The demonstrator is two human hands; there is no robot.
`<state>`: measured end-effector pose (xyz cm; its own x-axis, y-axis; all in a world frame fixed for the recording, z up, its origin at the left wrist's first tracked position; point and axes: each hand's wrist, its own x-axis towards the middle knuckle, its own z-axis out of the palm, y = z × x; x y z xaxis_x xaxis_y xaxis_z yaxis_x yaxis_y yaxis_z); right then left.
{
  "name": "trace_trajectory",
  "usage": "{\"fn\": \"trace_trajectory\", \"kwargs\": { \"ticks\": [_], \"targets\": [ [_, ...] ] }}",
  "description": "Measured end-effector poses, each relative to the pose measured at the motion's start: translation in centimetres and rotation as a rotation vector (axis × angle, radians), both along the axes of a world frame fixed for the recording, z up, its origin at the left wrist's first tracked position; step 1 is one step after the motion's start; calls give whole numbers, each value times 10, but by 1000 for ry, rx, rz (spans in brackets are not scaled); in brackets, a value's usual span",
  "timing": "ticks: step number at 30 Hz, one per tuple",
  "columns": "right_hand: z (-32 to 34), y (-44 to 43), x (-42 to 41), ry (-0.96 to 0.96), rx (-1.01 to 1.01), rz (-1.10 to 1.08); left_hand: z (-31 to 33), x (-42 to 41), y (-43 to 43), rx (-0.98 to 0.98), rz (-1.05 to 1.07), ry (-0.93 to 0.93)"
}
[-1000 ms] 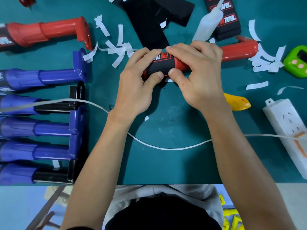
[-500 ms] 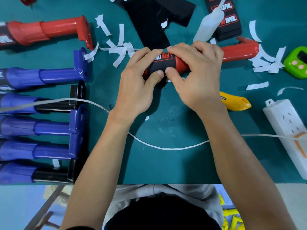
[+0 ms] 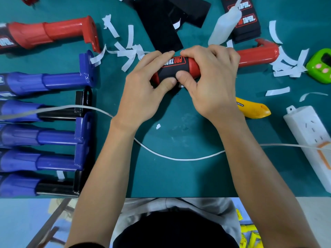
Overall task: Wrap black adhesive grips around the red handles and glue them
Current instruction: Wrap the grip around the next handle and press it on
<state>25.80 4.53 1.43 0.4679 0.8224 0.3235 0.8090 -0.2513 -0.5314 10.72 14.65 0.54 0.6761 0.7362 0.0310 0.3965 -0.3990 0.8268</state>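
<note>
The right hand (image 3: 213, 83) has edged its thumb toward the left hand (image 3: 143, 90). Both hands clamp the black grip (image 3: 172, 68) round the red handle (image 3: 256, 56) near the desk's (image 3: 179, 176) far edge. Mid-wrap; the seam probably needs pressing next.

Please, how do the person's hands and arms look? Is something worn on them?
Both the left hand and the right hand are bare: no gloves, rings or watch show. The forearms are uncovered.

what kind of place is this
Likely a small assembly workbench: blue handles lined up in a row, a glue bottle beside spare black grips, and white backing strips scattered about.
</note>
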Motion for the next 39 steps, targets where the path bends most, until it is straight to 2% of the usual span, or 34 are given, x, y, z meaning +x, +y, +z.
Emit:
{"fn": "trace_trajectory", "kwargs": {
  "ticks": [21, 27, 31, 35, 39],
  "targets": [
    [3, 2, 1, 34, 34, -9, -3, 2, 6, -123, 39, -72],
    [4, -1, 13, 78, -71, 101, -1, 2, 6, -112, 34, -65],
    [9, -16, 10, 204, 93, 32, 0, 2, 7, -110, 37, -54],
    [3, -19, 5, 78, 158, 37, -2, 2, 7, -123, 37, -51],
    [-5, -13, 2, 71, 165, 60, -3, 2, 7, -107, 35, -46]
  ]
}}
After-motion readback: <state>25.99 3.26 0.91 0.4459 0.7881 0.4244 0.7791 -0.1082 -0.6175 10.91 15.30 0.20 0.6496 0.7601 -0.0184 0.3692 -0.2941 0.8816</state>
